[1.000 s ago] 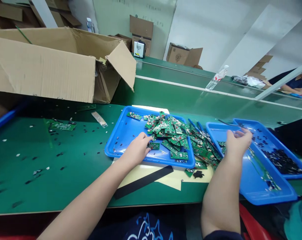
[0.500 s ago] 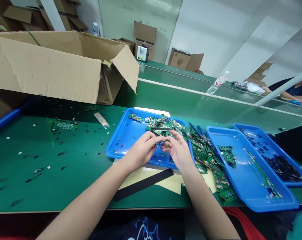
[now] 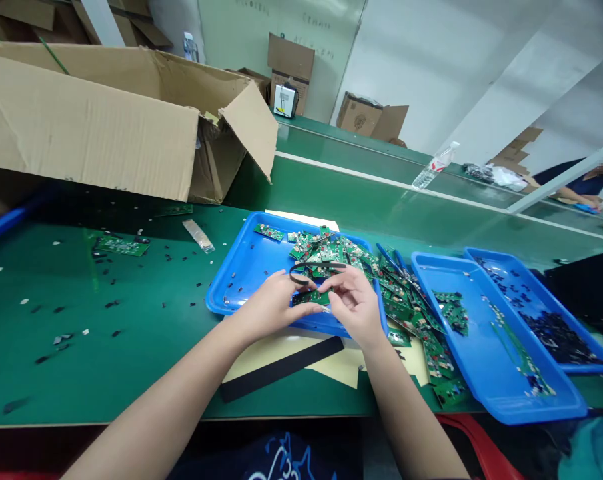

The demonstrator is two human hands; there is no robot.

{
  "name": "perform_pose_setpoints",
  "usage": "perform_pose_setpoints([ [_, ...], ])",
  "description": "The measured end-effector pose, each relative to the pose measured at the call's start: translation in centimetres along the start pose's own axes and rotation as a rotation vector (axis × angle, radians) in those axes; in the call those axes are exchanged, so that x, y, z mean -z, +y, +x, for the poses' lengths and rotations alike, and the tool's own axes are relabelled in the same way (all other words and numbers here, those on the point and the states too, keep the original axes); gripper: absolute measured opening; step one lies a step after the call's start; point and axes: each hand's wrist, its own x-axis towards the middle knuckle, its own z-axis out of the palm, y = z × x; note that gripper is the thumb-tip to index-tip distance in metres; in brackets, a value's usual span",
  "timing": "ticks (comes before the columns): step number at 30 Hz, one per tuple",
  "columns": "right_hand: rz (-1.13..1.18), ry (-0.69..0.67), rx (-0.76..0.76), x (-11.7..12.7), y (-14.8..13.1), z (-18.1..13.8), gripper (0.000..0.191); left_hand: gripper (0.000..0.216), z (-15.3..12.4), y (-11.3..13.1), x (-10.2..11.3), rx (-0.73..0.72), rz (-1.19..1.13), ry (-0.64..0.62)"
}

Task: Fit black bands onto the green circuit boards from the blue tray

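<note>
My left hand [image 3: 268, 303] pinches a small green circuit board [image 3: 311, 297] between thumb and fingers, above the front part of a blue tray [image 3: 266, 257]. My right hand [image 3: 354, 300] is closed at the board's right end, thumb and fingertips against it. A thin black strip [image 3: 317, 265] arches over the fingers, from the left fingers across to the right hand; which fingers grip it is hard to make out. Behind the hands, several circuit boards [image 3: 331, 248] lie heaped in the tray. A flat black strip [image 3: 284, 370] rests on yellowish paper [image 3: 334, 370] in front.
More boards [image 3: 406, 303] pile up right of the tray, with blue-handled pliers [image 3: 394, 259] on them. Two blue trays [image 3: 501, 373] hold boards and black parts. A cardboard box [image 3: 86, 127] stands at left; small black bits [image 3: 112, 304] litter the green table. A co-worker [image 3: 581, 183] sits far right.
The circuit board has tilted so its green face shows between my hands. The black strip now forms a wider loop over my fingers. The view has shifted slightly.
</note>
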Motion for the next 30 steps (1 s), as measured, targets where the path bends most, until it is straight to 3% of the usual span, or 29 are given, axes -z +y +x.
perform_pose_setpoints([
  [3, -0.038, -0.047, 0.092, -0.2, -0.2, -0.4, 0.041, 0.022, -0.2, 0.4, -0.1, 0.022, -0.131, -0.079],
  [6, -0.028, 0.079, 0.048, 0.0, -0.4, -0.3, 0.034, 0.022, -0.2, 0.3, -0.1, 0.063, -0.204, -0.093],
  [10, 0.042, 0.417, 0.03, 1.1, -0.5, 0.3, 0.011, 0.021, 0.5, -0.4, 0.5, 0.284, -0.242, 0.075],
  [12, 0.083, 0.464, 0.02, 1.5, -0.4, 0.4, 0.006, 0.014, 0.7, -0.5, 0.8, 0.355, -0.383, 0.191],
  [14, 0.076, 0.369, 0.003, 1.5, -0.4, 0.2, 0.007, 0.013, 0.8, -0.3, 1.0, 0.36, -0.561, 0.295],
  [16, -0.007, 0.214, 0.0, 1.2, -0.5, -0.1, 0.007, 0.017, 0.6, 0.2, 0.9, 0.312, -0.667, 0.315],
  [20, -0.19, 0.005, 0.048, 0.4, -0.5, -0.6, 0.01, 0.021, 0.1, 1.2, 0.3, 0.252, -0.586, 0.137],
  [24, -0.298, -0.04, 0.116, 0.0, -0.4, -0.3, 0.015, 0.022, -0.1, 1.5, 0.0, 0.228, -0.484, 0.105],
  [30, -0.561, -0.034, 0.168, -0.2, -0.2, -0.4, 0.035, 0.027, -0.1, 1.6, 0.3, 0.268, -0.598, 0.103],
])
